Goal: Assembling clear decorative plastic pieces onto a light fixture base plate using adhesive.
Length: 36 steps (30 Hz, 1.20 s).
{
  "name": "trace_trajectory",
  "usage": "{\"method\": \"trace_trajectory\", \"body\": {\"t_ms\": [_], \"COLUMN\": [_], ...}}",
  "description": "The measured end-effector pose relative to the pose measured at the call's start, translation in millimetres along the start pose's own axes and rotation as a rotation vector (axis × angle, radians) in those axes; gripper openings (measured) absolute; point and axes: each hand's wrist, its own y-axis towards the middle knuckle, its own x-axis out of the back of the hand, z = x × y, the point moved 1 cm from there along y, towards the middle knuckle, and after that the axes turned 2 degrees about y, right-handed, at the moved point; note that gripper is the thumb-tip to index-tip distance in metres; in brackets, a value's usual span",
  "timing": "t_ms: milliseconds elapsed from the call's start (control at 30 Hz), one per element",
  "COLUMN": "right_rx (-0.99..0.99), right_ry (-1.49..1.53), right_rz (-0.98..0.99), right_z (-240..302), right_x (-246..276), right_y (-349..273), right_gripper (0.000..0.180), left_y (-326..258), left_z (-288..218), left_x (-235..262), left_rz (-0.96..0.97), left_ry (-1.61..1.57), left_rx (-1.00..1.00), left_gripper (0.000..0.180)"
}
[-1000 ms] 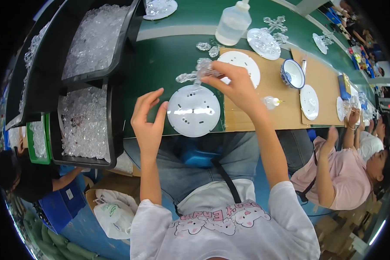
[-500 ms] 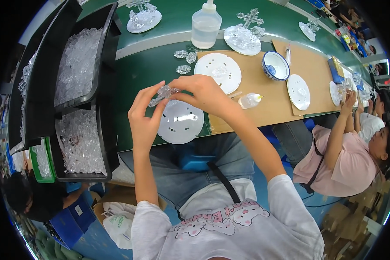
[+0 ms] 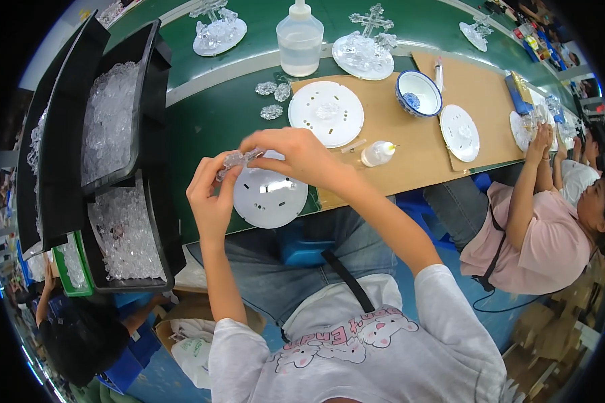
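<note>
Above the near white disc, my left hand (image 3: 208, 195) grips a clear ornamental plastic piece (image 3: 234, 160) between thumb and fingers. My right hand (image 3: 290, 156) pinches the same piece from the other side. Fingers cover much of it, so its full shape is hidden. The near disc (image 3: 270, 205), with small slots and holes, lies at the table's front edge. Beyond it sits a second white disc (image 3: 327, 124) with a clear part in its middle. Several loose clear oval pieces (image 3: 271, 112) rest on the green table left of that disc.
Black bins (image 3: 131, 238) of clear parts stand at left. A small glue-like bottle (image 3: 378, 154), a blue-and-white bowl (image 3: 419, 94) and another disc (image 3: 460, 133) sit on cardboard (image 3: 383, 178). Behind are a large squeeze bottle (image 3: 300, 43) and cross ornaments (image 3: 364, 57). A co-worker (image 3: 531, 221) sits at right.
The whole view has shifted slightly. Both hands still hold the clear piece, which now lies flatter between them. At lower left, another person's body and arms have moved.
</note>
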Motion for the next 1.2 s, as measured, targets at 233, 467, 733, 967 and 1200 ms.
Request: {"method": "trace_trajectory", "body": {"t_ms": [233,467,733,967,1200], "right_rx": [-0.069,-0.171,-0.128,-0.032,0.003], "right_ry": [-0.295,-0.625,-0.642,-0.705,-0.725], "right_rz": [-0.118,-0.254,-0.305,-0.208,-0.082], "right_z": [-7.7,0.8,-13.9,-18.7,-19.3], "right_x": [-12.2,-33.1,-51.2,-50.0,-57.3], "right_y": [-28.3,-48.3,-36.4,-25.7,-16.8], "right_gripper": [0.024,0.011,0.009,0.010,0.016], "left_y": [4.0,15.8,18.3,22.2,21.8], "left_z": [-6.3,-27.5,-11.4,-0.9,14.7], "left_x": [4.0,-5.1,-5.6,-4.2,7.0], "left_rz": [0.009,0.271,0.371,0.411,0.379], "left_ry": [-0.147,0.178,0.138,0.153,0.331], "left_rx": [0.113,-0.021,0.016,0.057,0.014], "left_gripper": [0.020,0.016,0.016,0.021,0.025]}}
